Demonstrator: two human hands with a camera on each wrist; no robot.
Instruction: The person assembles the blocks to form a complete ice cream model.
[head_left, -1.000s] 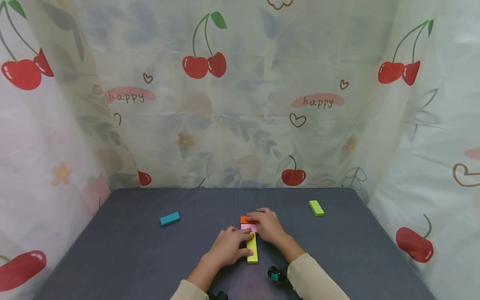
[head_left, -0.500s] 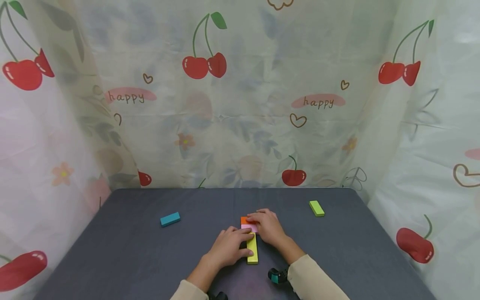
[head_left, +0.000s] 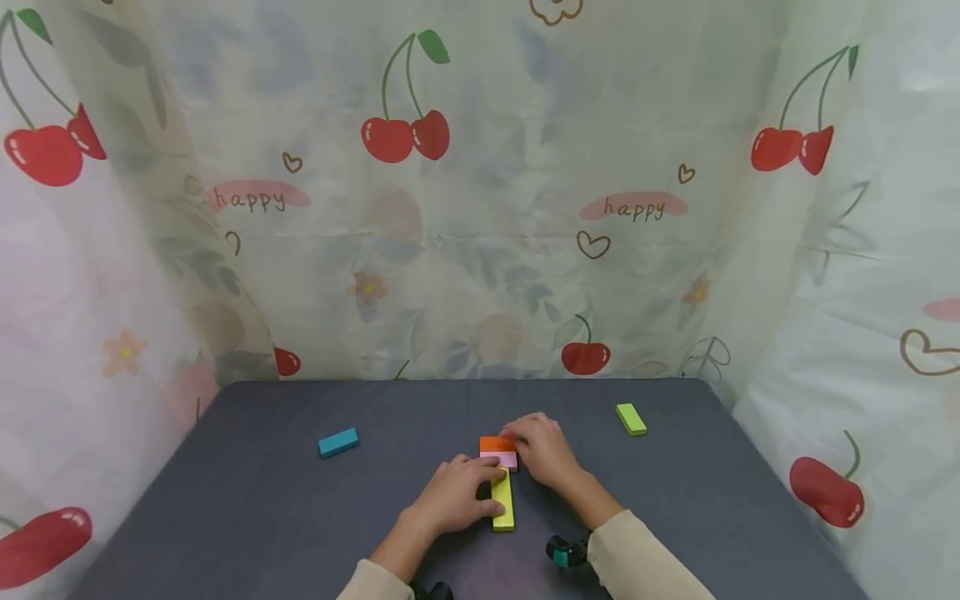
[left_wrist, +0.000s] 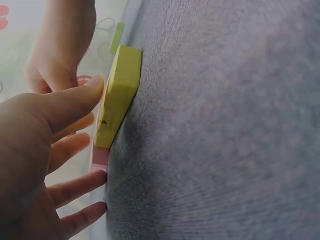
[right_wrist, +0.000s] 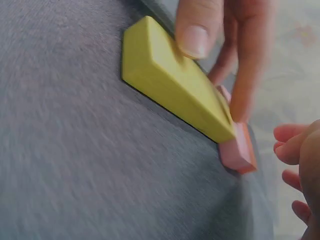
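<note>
Since a second ago the right hand [head_left: 546,450] has drawn slightly off the orange block [head_left: 496,443], which now shows more of its top; the left hand [head_left: 457,493] has stayed put.

Item 1: yellow block [head_left: 504,503], flat on the dark grey desk [head_left: 247,508], long axis running away from the person. Left hand lies along its left side, thumb and fingers [left_wrist: 65,107] lightly curled against its edge.

Item 2: pink block [head_left: 501,459], crosswise at the yellow block's far end and touching it.

Item 3: orange block, just behind the pink one, side by side with it. Right hand's curled fingers rest on the right ends of both.

Item 4: teal block [head_left: 338,442], well apart to the left, nothing between it and the hands.

Item 5: green block [head_left: 631,418], well apart to the far right.

Item 6: cherry-print curtain [head_left: 480,208], enclosing the desk on three sides.

View notes: left wrist camera shows the yellow block [left_wrist: 119,95] edge-on with a pink sliver beyond it. Right wrist camera shows the left thumb on the yellow block [right_wrist: 175,85], and the pink block [right_wrist: 235,150] at its end.
</note>
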